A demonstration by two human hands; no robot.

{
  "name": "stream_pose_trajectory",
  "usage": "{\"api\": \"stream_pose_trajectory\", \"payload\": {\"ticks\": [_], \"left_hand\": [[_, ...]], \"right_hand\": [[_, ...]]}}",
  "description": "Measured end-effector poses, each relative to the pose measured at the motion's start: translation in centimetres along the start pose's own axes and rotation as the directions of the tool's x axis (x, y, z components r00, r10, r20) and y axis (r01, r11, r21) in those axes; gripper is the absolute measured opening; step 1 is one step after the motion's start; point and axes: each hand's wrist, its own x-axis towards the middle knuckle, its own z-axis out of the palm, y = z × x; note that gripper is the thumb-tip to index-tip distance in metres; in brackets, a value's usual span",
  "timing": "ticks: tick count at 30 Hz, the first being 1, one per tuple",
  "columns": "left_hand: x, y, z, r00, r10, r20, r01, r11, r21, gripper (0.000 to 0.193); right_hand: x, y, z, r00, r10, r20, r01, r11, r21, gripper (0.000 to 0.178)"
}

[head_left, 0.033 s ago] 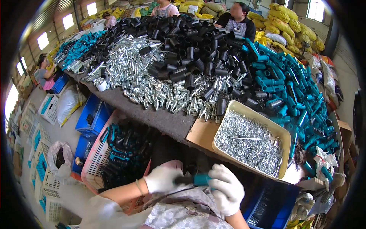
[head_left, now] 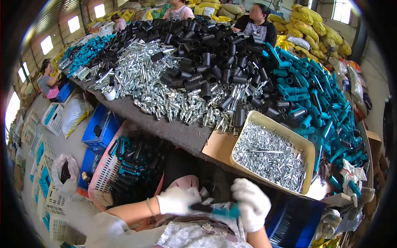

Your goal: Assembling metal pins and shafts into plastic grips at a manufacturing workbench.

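In front of my lap, a black-and-teal tubular handle piece (head_left: pixel 223 211) spans the space between my two white-gloved hands. My left hand (head_left: pixel 178 201) is closed around its black end. At the teal end, my right hand (head_left: pixel 251 204) has its fingers curled round the piece; motion blurs the detail there. Just beyond that hand, on the table edge, sits a cream tray (head_left: pixel 309 165) full of small metal pins (head_left: pixel 266 149). To the left of my left hand, a pink crate (head_left: pixel 102 178) holds several black-and-teal handles (head_left: pixel 134 165).
The dark table (head_left: pixel 165 126) bears heaps of metal fittings (head_left: pixel 144 74), black sleeves (head_left: pixel 206 49) and teal tubes (head_left: pixel 302 82). Cardboard (head_left: pixel 219 144) lies beside the tray. Blue bins (head_left: pixel 101 124) stand at left, another blue bin (head_left: pixel 295 221) at lower right. Several people sit around the table.
My right hand has shifted slightly right, and the handle piece has moved a little lower and to the right. My left hand has moved only slightly.
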Motion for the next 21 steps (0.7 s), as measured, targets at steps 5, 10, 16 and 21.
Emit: {"api": "stream_pose_trajectory", "payload": {"ticks": [5,10,16,21], "left_hand": [[1.2,-1.4,-0.2,0.913,-0.258,-0.317,0.096,0.89,-0.446,0.032],[0.6,0.5,-1.7,0.99,0.105,0.089,-0.094,0.988,-0.123,0.03],[1.2,-0.9,0.9,0.984,-0.157,-0.086,0.127,0.95,-0.284,0.014],[2.1,0.1,-3.0,0.928,-0.037,-0.371,-0.057,0.969,-0.239,0.017]], "right_hand": [[-1.2,0.0,0.6,0.972,0.115,-0.207,-0.097,0.991,0.093,0.043],[-1.0,0.9,-0.5,0.937,0.29,-0.196,-0.224,0.927,0.301,0.05],[0.6,-1.2,0.9,0.979,-0.173,0.104,0.18,0.982,-0.063,0.021],[-1.8,1.7,-1.0,0.954,0.226,-0.196,-0.162,0.941,0.298,0.052]]}}
